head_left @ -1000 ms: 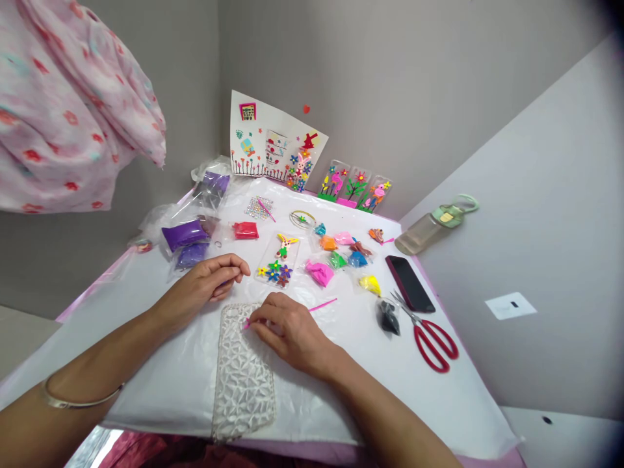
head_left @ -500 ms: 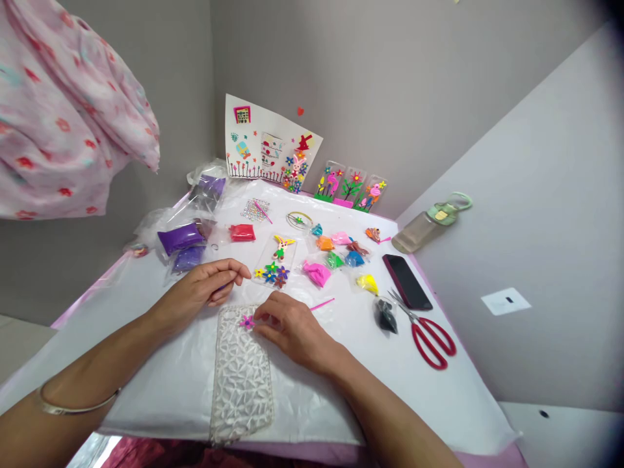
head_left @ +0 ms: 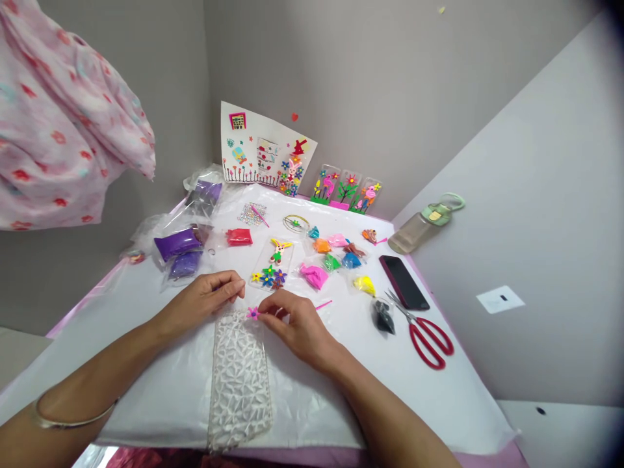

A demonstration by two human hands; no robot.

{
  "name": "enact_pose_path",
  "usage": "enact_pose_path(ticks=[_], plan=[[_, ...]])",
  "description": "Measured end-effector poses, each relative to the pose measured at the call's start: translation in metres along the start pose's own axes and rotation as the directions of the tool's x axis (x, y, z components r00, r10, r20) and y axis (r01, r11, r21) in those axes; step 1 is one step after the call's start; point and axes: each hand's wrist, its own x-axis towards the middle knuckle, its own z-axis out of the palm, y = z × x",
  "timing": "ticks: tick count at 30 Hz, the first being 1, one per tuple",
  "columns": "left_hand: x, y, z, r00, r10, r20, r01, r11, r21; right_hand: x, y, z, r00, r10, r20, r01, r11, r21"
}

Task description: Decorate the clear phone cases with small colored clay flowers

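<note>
A clear textured phone case [head_left: 240, 380] lies lengthwise on the white sheet in front of me. A small pink clay flower [head_left: 253, 313] sits at its far end. My right hand [head_left: 292, 323] has its fingers curled, the fingertips pinched at the flower. My left hand [head_left: 205, 298] rests just left of the case's far end with fingers closed together; what they hold, if anything, is hidden. A thin pink stick [head_left: 324, 304] lies beyond my right hand.
A decorated clear case [head_left: 273, 261] lies beyond my hands. Small bags of coloured clay [head_left: 336, 253], purple clay packs [head_left: 178, 246], a red pack [head_left: 238, 236], a dark phone [head_left: 403, 281], red scissors [head_left: 426, 335], a bottle [head_left: 419, 227] and decorated cards [head_left: 266, 153] surround them.
The pink flower has come into view at my right fingertips and shifted toward the case's far end. My left hand has drawn slightly closer to the case.
</note>
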Motion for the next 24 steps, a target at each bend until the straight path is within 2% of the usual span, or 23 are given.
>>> enact_pose_path(ticks=[5, 10, 14, 17, 20, 24], plan=[[-0.001, 0.0004, 0.0028, 0.997, 0.008, 0.073, -0.014, 0.996, 0.093, -0.0001, -0.0019, -0.0046, 0.998, 0.048, -0.04, -0.041, 0.987, 0.157], [-0.0008, 0.0021, 0.0042, 0.987, 0.009, 0.161, -0.03, 0.991, 0.128, -0.0004, -0.0028, -0.0032, 0.998, 0.053, -0.046, -0.044, 0.983, 0.179], [-0.0001, 0.0006, 0.004, 0.985, 0.004, 0.174, -0.028, 0.991, 0.133, 0.0004, -0.0035, -0.0036, 0.997, 0.072, -0.035, -0.061, 0.969, 0.239], [-0.0001, 0.0012, 0.0042, 0.986, 0.013, 0.169, -0.035, 0.991, 0.126, 0.0022, -0.0017, -0.0029, 0.996, 0.092, 0.011, -0.089, 0.921, 0.38], [-0.0005, 0.0027, 0.0053, 0.987, 0.02, 0.158, -0.039, 0.992, 0.116, 0.0048, 0.001, -0.0005, 0.99, 0.125, 0.063, -0.14, 0.834, 0.533], [-0.0013, 0.0034, 0.0078, 0.987, 0.015, 0.161, -0.032, 0.994, 0.105, 0.007, 0.0014, 0.0029, 0.984, 0.159, 0.081, -0.176, 0.786, 0.593]])
